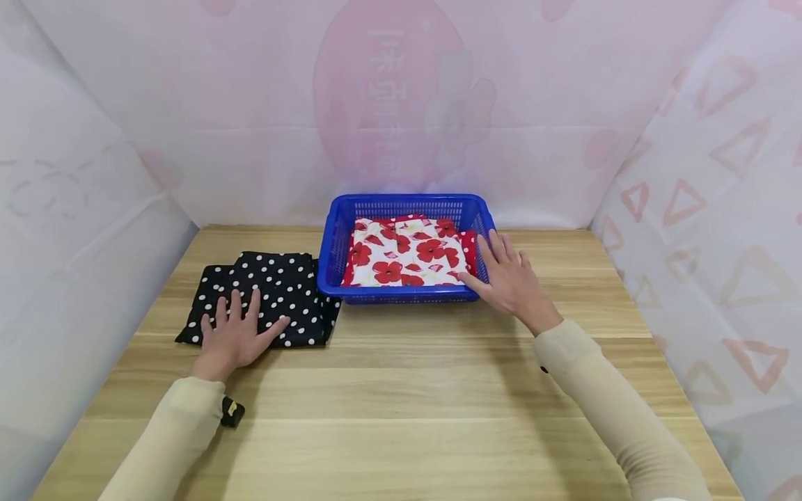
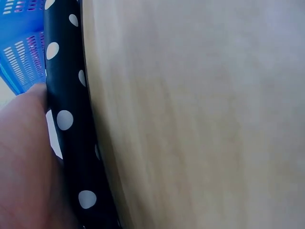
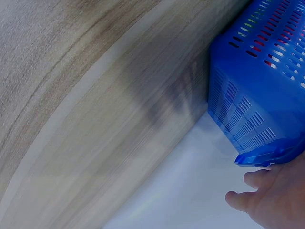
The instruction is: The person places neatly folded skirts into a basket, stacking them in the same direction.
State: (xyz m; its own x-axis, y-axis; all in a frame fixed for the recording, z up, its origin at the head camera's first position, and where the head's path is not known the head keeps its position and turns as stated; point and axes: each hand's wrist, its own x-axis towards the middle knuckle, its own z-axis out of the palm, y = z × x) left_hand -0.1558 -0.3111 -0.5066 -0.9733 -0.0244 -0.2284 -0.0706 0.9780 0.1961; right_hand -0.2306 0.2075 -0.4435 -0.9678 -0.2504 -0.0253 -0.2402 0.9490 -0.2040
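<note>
My left hand (image 1: 234, 337) rests with spread fingers on a folded black cloth with white dots (image 1: 282, 285), at the left of the table. In the left wrist view the folded edge of the dotted cloth (image 2: 66, 119) runs beside the hand (image 2: 24, 157). My right hand (image 1: 510, 278), fingers extended, is at the right rim of a blue plastic basket (image 1: 401, 295). Inside the basket lies a folded white cloth with red flowers (image 1: 410, 254), over a red cloth with white dots (image 1: 468, 250). The right wrist view shows the hand (image 3: 276, 195) by the basket's rim (image 3: 271, 155).
The wooden table (image 1: 401, 390) meets a pale pink patterned backdrop (image 1: 250, 139) behind the basket, with similar sheets at both sides. The basket's left side overlaps the black cloth's right edge in the head view. A small black device (image 1: 232, 412) sits at the left cuff.
</note>
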